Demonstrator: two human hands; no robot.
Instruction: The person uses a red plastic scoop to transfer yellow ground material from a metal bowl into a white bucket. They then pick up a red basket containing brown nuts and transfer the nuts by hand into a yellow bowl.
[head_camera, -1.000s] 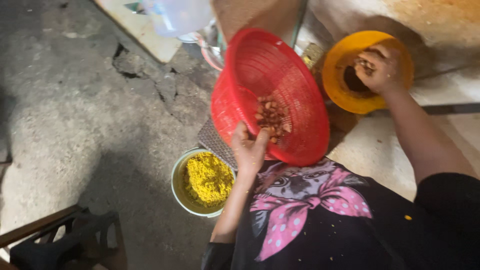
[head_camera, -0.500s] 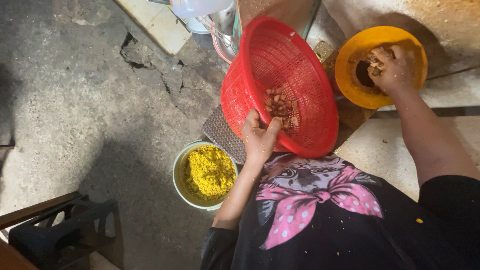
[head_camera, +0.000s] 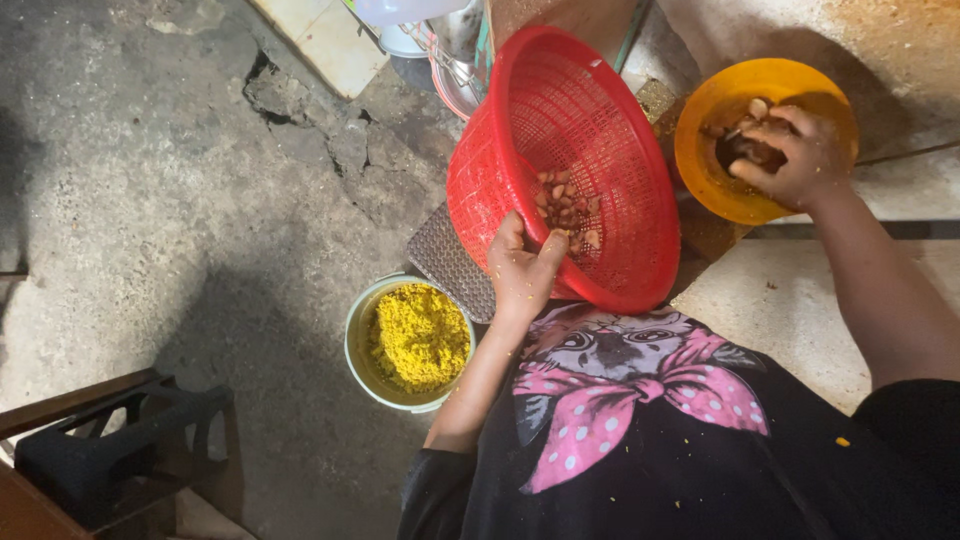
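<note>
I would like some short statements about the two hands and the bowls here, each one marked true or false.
1. The left hand grips the rim of the red basket. True.
2. The right hand rests inside the orange bowl. True.
3. The red basket is empty. False: brown nuts lie in it.
4. The pale bowl on the floor holds yellow grains. True.
5. Both hands are in the red basket. False: only the left touches it.
</note>
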